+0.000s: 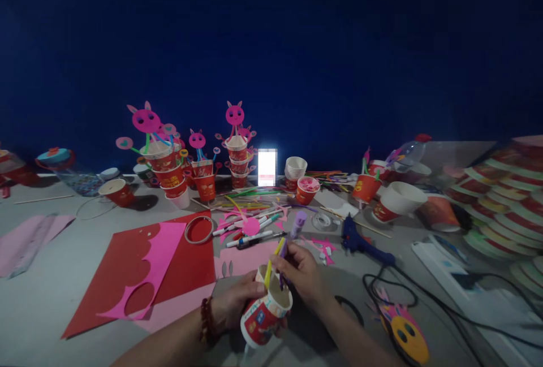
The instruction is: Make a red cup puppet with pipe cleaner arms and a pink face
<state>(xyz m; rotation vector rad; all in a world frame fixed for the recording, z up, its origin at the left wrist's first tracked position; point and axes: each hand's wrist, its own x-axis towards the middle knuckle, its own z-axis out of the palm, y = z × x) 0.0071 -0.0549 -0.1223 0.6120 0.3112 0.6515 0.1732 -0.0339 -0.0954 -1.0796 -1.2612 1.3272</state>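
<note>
Inside the clasping left grip (241, 298): a paper cup (258, 323) (likely light, crushable; best held near its rim); right grip (303, 273) pinches a yellow strip (268, 272).

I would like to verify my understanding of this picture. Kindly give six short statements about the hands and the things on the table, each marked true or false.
1. The left hand holds a paper cup. True.
2. The right hand is empty. False: it holds a yellow strip at the cup's mouth.
3. The blue glue gun lies to the right of the right hand. True.
4. Both wrists are bare. False: a beaded bracelet is around the left wrist.
5. The bright pink sheet lies over the red sheet. True.
6. The red sheet is to the right of the glue gun. False: it is to the left.
</note>
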